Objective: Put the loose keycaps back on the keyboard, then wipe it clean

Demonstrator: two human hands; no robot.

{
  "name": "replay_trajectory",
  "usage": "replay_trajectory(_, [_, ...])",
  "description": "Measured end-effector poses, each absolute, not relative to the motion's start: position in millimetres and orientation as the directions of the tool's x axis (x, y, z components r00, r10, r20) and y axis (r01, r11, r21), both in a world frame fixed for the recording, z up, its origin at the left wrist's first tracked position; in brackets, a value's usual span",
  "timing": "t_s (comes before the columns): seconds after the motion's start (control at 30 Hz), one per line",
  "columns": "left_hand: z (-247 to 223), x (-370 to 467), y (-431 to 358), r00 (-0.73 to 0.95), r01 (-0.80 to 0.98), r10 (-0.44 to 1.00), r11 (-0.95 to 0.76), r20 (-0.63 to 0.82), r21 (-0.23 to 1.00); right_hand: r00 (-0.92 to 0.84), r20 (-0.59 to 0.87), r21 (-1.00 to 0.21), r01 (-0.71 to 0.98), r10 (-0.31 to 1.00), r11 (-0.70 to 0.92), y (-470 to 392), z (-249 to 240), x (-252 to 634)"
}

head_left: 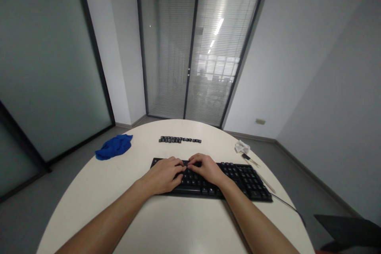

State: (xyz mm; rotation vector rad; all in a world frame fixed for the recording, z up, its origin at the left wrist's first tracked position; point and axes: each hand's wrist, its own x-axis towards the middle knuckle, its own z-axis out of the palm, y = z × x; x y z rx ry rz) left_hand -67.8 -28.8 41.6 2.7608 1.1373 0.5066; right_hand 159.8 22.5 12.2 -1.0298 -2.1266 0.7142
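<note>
A black keyboard (205, 188) lies across the table, with its upper left keys partly hidden under my hands. My left hand (163, 174) rests over its left end, palm down, fingers bent and the thumb apart from the index finger. My right hand (206, 168) is just beside it, over the upper rows, thumb and fingertips drawn together against the keys. The fingertips of both hands nearly meet there; whatever may be between the right ones is too small to make out. Beyond the keyboard, several loose black keycaps (170, 139) stand in short rows.
A crumpled blue cloth (114, 147) lies at the left edge of the round white table (137, 222). On the right are a white crumpled tissue (242, 147), a small brush with a dark head (246, 156) and a thin stick (268, 183). The keyboard's cable (287, 204) runs off the right edge.
</note>
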Motion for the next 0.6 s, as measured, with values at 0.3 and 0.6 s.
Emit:
replay_trajectory(0.3, [40.4, -67.3, -29.7, 0.654, 0.667, 0.706, -0.708, 0.271, 0.232, -0.470, 0.346, -0.653, 0.501, 0.812, 0.568, 16.3, 16.3, 156.2])
replay_trajectory(0.6, [37.1, -64.1, -30.9, 0.629, 0.697, 0.719, -0.690, 0.295, 0.195, -0.465, 0.358, -0.596, 0.554, 0.810, 0.582, 15.3, 17.1, 153.1])
